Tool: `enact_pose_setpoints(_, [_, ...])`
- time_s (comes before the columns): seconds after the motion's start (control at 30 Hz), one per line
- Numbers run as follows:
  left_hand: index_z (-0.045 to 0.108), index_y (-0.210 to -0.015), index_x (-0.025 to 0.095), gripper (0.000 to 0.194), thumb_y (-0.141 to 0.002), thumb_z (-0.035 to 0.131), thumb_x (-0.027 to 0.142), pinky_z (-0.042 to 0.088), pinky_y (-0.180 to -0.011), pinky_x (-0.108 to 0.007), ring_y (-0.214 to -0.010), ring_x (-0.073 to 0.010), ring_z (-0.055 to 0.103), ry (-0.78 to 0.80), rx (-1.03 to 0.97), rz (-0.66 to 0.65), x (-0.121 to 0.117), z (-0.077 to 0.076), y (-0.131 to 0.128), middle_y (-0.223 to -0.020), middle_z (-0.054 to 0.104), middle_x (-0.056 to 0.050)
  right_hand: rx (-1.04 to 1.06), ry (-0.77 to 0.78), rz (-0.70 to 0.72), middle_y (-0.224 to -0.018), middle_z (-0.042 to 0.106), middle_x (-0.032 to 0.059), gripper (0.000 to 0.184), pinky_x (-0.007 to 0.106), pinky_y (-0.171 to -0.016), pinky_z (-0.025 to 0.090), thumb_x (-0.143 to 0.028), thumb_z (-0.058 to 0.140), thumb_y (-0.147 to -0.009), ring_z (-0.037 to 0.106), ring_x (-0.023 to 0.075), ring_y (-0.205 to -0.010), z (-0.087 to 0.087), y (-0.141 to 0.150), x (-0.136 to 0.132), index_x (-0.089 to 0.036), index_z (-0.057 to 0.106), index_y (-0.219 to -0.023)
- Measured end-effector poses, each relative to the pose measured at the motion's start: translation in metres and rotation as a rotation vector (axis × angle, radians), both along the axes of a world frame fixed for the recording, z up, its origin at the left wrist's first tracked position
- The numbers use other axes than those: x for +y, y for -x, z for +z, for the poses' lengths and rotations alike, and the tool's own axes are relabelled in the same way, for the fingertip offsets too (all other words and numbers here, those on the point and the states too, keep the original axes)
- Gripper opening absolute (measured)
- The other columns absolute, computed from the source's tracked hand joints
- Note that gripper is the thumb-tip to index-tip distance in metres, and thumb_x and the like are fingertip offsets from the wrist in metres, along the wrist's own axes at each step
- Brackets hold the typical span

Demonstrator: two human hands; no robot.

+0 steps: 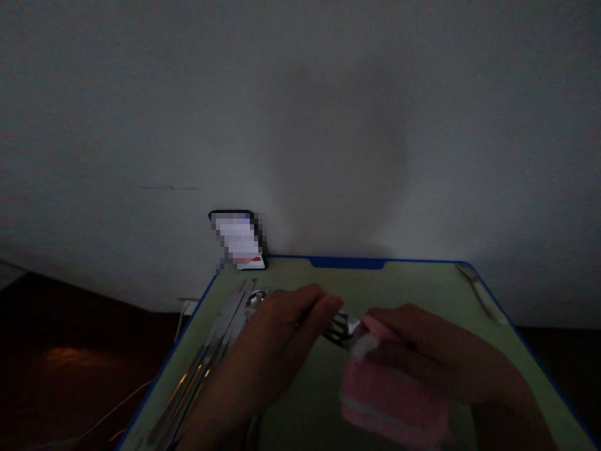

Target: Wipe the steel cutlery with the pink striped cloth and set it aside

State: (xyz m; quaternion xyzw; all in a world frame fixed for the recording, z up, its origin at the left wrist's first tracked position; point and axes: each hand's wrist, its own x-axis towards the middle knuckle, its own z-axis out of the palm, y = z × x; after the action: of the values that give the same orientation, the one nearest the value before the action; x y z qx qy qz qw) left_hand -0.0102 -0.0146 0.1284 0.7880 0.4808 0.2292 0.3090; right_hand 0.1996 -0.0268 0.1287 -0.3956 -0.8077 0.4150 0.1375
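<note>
Over the middle of the table, a metal fork (pixel 342 327) is between my two hands. My left hand (pixel 286 332) is closed at its tine end, the fingers partly hiding the tines. My right hand (pixel 429 351) is closed on a pink cloth (pixel 394 401) with a pale edge. The cloth presses against the fork near its neck, and the rest of it hangs below my right hand. The fork's handle is hidden by the cloth and my right hand. Beside my left forearm lie a spoon (pixel 256 300) and several table knives (pixel 206 357).
A blue-edged, light green table (pixel 422 282) stands against a pale wall (pixel 141 125). A phone (pixel 239 238) leans on the wall at the back left corner. Another piece of cutlery (pixel 483 294) lies by the back right corner. A white cable (pixel 117 407) runs at the left.
</note>
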Motion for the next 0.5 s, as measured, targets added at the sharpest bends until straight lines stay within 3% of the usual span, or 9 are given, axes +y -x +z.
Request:
enact_pose_setpoints(0.3, [0.044,-0.062,0.018,0.038,-0.089,0.034,0.042,0.028,-0.046,-0.020,-0.051,-0.0089,0.039,0.053,-0.003,0.029,0.002,-0.004,0.002,-0.055,0.040,0.005,-0.096,0.005,-0.066,-0.080,0.062,0.0002,0.018,0.022,-0.059,0.041,-0.033,0.046,-0.086,0.056,0.0116,-0.071,0.001,-0.033,-0.006,-0.020,0.057,-0.091])
enact_pose_setpoints(0.5, [0.047,-0.072,0.019,0.037,-0.093,0.025,0.039,0.035,-0.054,-0.021,-0.057,-0.0093,0.046,0.141,-0.033,-0.006,0.002,-0.003,0.006,-0.062,0.047,0.005,-0.054,-0.290,-0.252,-0.092,0.062,-0.0013,0.017,0.024,-0.069,0.043,-0.032,0.050,-0.084,0.056,0.0121,-0.081,0.001,-0.025,-0.001,-0.026,0.058,-0.098])
